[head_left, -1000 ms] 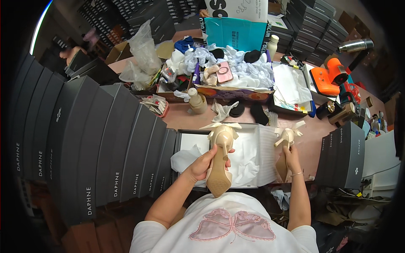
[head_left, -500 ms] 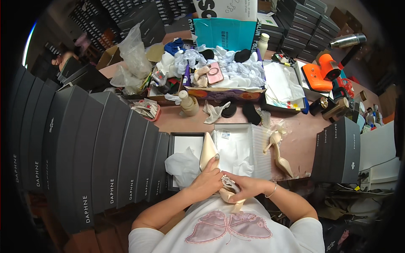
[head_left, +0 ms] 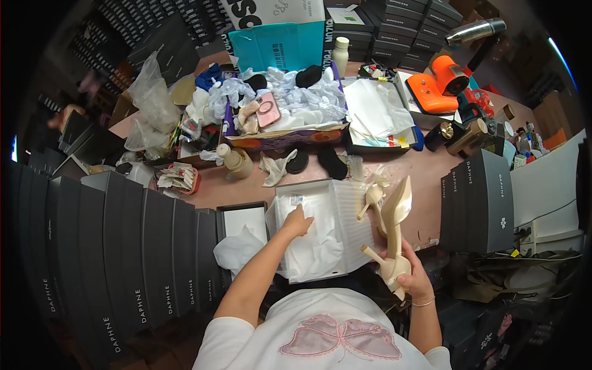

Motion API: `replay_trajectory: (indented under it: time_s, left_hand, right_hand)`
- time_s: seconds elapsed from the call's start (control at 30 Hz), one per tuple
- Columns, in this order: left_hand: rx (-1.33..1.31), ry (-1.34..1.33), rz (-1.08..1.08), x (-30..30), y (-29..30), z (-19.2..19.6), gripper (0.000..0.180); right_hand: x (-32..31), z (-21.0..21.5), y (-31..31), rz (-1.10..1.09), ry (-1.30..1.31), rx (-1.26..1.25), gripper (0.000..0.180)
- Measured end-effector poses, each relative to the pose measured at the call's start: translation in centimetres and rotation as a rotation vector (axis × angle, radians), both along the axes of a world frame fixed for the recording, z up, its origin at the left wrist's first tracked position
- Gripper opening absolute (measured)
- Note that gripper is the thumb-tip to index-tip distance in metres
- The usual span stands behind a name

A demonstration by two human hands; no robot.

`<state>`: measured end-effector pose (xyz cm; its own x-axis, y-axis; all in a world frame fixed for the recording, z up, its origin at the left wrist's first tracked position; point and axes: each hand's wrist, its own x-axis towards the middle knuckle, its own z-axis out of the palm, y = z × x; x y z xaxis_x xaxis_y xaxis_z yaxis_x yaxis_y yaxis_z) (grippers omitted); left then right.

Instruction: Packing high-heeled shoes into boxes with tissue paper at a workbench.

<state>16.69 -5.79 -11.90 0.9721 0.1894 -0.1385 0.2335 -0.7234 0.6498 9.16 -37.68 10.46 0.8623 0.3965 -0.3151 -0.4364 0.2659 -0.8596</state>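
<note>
My right hand (head_left: 416, 279) grips a cream high-heeled shoe (head_left: 393, 270) by its heel end, to the right of the open shoe box. The shoe stands toe up, its pale sole turned toward me. Behind it on the table lies a second cream heeled shoe (head_left: 374, 198), partly hidden. My left hand (head_left: 296, 223) reaches over the shoe box (head_left: 345, 271), fingers apart, close to the white tissue paper (head_left: 317, 237) inside. A small printed label sits just beyond its fingertips. Translucent wrapping sheet (head_left: 357, 228) hangs over the box's right side.
Stacked dark shoe boxes (head_left: 123, 246) line the left, and more boxes (head_left: 487, 203) stand right. A dark box lid (head_left: 262, 213) with crumpled tissue (head_left: 239, 250) is beside the open box. Behind are a cream bottle (head_left: 235, 161), black pads (head_left: 333, 164) and a paper-filled carton (head_left: 290, 137).
My right hand has carried the shoe away from my chest to the right and turned it toe up. My left hand has let go of it and moved over the box. The view has shifted.
</note>
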Motion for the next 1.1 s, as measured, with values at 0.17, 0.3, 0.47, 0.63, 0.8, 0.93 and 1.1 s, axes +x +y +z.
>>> replay_trajectory:
  time_s: [0.17, 0.3, 0.47, 0.63, 0.8, 0.93, 1.1]
  left_hand:
    - [-0.282, -0.196, -0.028, 0.9, -0.7, 12.5, 0.019]
    - [-0.075, -0.424, -0.314, -3.1, -2.0, 20.9, 0.019]
    - [0.033, -0.426, -0.388, -10.0, -4.0, 19.9, 0.023]
    - [-0.082, -0.285, -0.261, -19.8, -3.1, 15.2, 0.02]
    - [0.169, -0.364, -0.132, -22.7, -0.2, 16.7, 0.025]
    - [0.344, -0.426, -0.216, -18.7, -1.9, 17.2, 0.037]
    - [0.036, -0.383, -0.356, -15.3, 1.2, 14.9, 0.034]
  right_hand:
    - [0.3, -2.2, -1.2, 0.048, 0.093, 0.309, 0.11]
    - [0.7, -1.8, -2.1, 0.16, 0.208, 0.861, 0.109]
    - [0.9, 1.8, -3.6, 0.653, 0.272, 0.633, 0.102]
    - [-2.4, 0.6, -1.2, 0.675, 0.571, 0.124, 0.093]
    - [-7.6, -3.0, 1.2, 0.565, 0.552, 0.101, 0.099]
    - [-9.7, -2.7, 3.2, 0.578, 0.466, 0.166, 0.099]
    - [-12.1, -2.4, 3.4, 0.562, 0.377, 0.116, 0.098]
